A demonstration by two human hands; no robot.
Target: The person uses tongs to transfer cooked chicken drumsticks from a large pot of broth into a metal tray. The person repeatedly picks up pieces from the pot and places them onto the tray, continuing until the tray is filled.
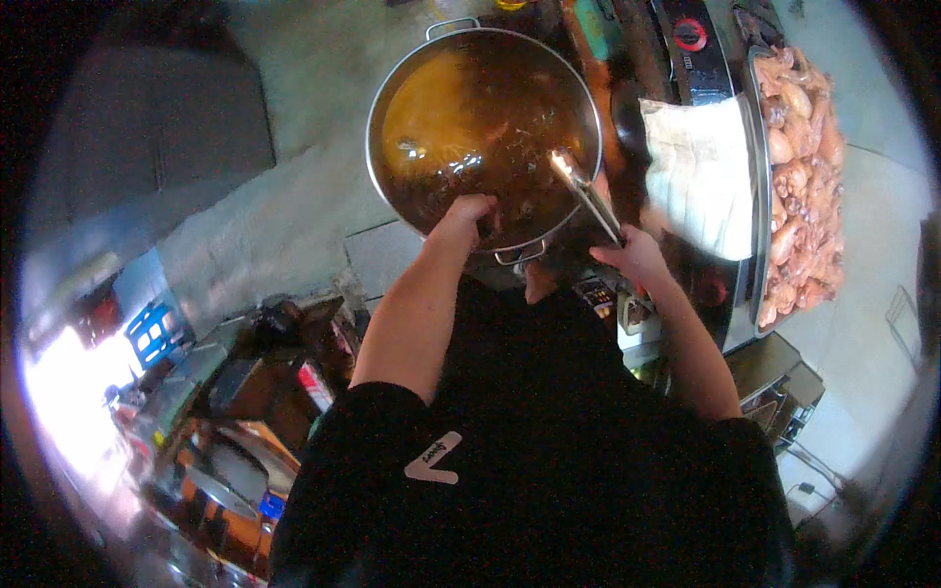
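Observation:
Before me stands a wide, two-handled metal pot [370, 125] holding brown, glossy liquid [434, 110], with darker shapes on its right side. Over the near part of the pot is my left hand [472, 213], its fingers curled down. Whether those fingers hold anything is hidden. My right hand [638, 257] grips metal tongs [588, 197] just outside the pot's right rim. The tips of the tongs point inward over the liquid.
A metal tray [761, 198] heaped with poultry pieces [801, 184] lies to the right. Beside it, a white cloth [698, 176] lies across a black appliance with a red-ringed knob [691, 34]. Cluttered shelving [242, 441] and a blue plastic crate [151, 334] are at lower left.

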